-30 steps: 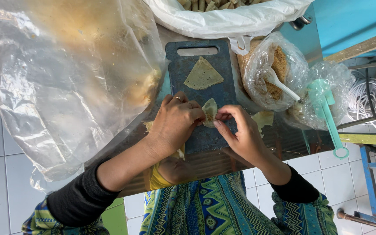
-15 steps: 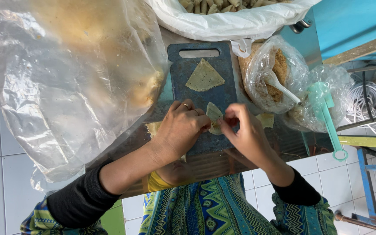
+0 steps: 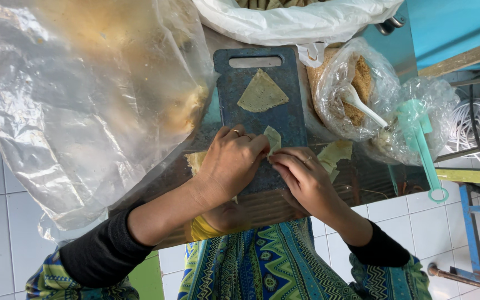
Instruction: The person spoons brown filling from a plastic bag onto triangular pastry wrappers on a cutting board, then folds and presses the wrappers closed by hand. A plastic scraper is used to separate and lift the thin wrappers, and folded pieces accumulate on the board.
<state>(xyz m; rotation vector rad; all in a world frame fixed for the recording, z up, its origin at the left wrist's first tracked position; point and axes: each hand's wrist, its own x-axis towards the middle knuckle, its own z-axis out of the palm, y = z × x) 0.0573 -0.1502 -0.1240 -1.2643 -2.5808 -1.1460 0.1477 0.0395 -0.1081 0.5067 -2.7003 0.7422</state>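
Note:
A dark blue cutting board [image 3: 284,78] lies on the table in front of me. On its far half rests a flat triangular pastry sheet [image 3: 261,92]. Over the board's near half, my left hand [image 3: 229,164] and my right hand [image 3: 305,180] meet and pinch a small folded pastry piece [image 3: 272,139] between their fingertips. Each hand wears a ring. More pale pastry sheets [image 3: 334,155] lie to the right of my right hand, and another sheet [image 3: 195,161] peeks out under my left hand.
A large clear plastic bag [image 3: 84,100] fills the left side. A clear bag of brown filling [image 3: 356,89] with a white spoon [image 3: 362,105] stands right of the board, a green plastic tool [image 3: 423,144] beside it. A white bag [image 3: 295,22] sits behind.
Both hands have kept working the folded pastry piece over the board's near half, drawing closer together. The view has shifted slightly.

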